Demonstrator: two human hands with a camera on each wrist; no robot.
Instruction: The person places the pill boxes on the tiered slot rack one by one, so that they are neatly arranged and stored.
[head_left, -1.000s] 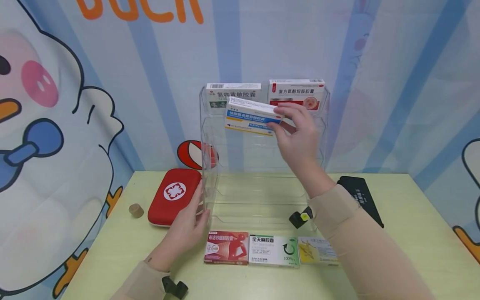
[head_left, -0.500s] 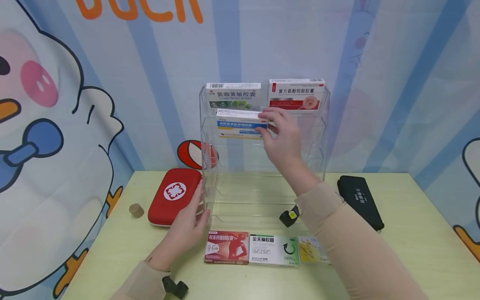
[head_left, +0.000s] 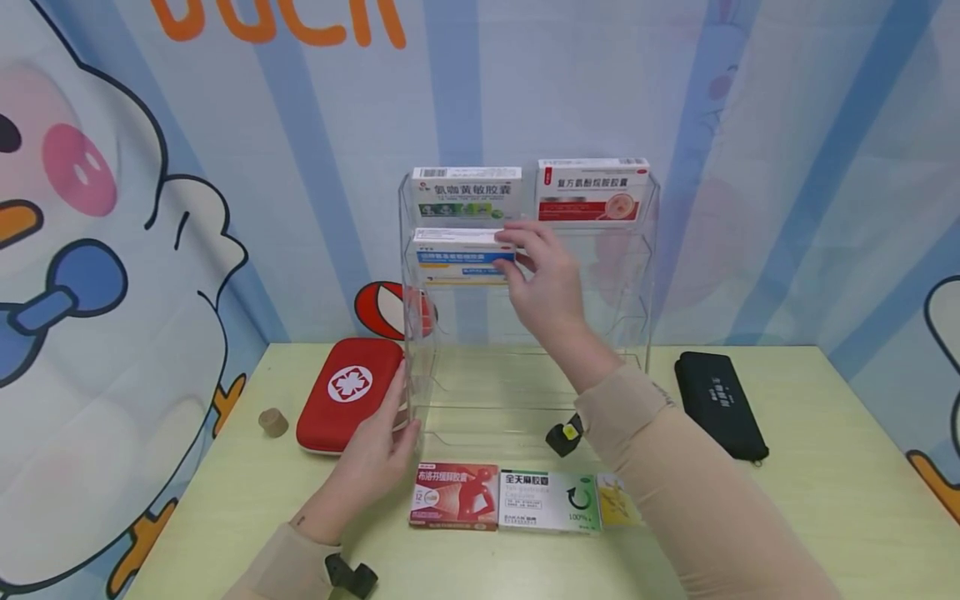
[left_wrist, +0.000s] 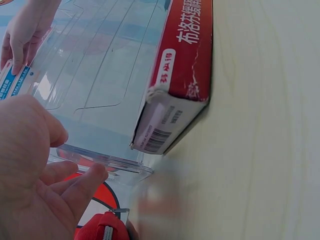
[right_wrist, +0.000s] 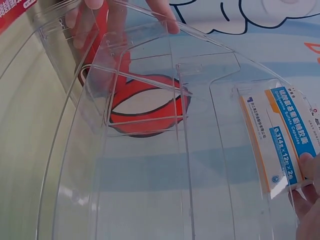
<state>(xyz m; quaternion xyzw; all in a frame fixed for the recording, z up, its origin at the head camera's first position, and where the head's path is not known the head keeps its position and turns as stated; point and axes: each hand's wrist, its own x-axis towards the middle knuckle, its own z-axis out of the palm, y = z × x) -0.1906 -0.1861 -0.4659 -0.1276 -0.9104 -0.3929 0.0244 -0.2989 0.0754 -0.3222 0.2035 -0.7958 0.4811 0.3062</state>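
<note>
While the right hand [head_left: 551, 283] pinches the right end of a blue-and-white box [head_left: 453, 260] between thumb and fingers, the left hand [head_left: 375, 454], fingers loosely spread, rests at the left side of the clear rack [head_left: 517, 408]. The held box is at the left of the second tier, below a green-and-white box [head_left: 450, 197]. A red case [head_left: 330, 417] lies on the table [head_left: 832, 467] just beside the left hand; three more boxes [head_left: 547, 502] lie in a row before the rack.

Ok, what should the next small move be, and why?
Probably ease the blue-and-white box gently down: the right hand pinches its right end, and it is lined up below the green-printed box on the clear rack, but I can't tell whether its base is fully seated.
</note>
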